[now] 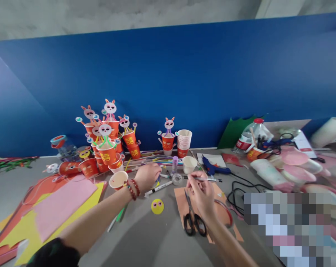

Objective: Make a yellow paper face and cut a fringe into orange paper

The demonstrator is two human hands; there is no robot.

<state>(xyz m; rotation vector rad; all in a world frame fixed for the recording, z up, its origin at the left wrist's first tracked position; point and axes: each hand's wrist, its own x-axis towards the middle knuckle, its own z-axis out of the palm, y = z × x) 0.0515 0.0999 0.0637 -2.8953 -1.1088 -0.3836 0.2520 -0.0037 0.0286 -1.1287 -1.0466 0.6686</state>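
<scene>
My right hand [203,191] is closed around a slim pen [209,179], which points to the right above the orange paper [181,200]. Under that hand lie scissors [195,218] with black handles. Wearing a red bead bracelet, my left hand [147,176] reaches over the middle of the table with fingers curled; whatever is in them is hidden. Close to it are a white marker [158,188], a purple glue stick [175,164] and a roll of clear tape [177,179]. A yellow paper circle [157,206] with pink heart eyes lies between my forearms.
Red paper cups with rabbit figures [106,152] crowd the back left. A cup stack [184,142] and a plain white cup [189,164] stand at centre back. Right of them sit a blue glue gun [214,167] with black cord and a bottle [244,139]. Coloured sheets [65,207] cover the left.
</scene>
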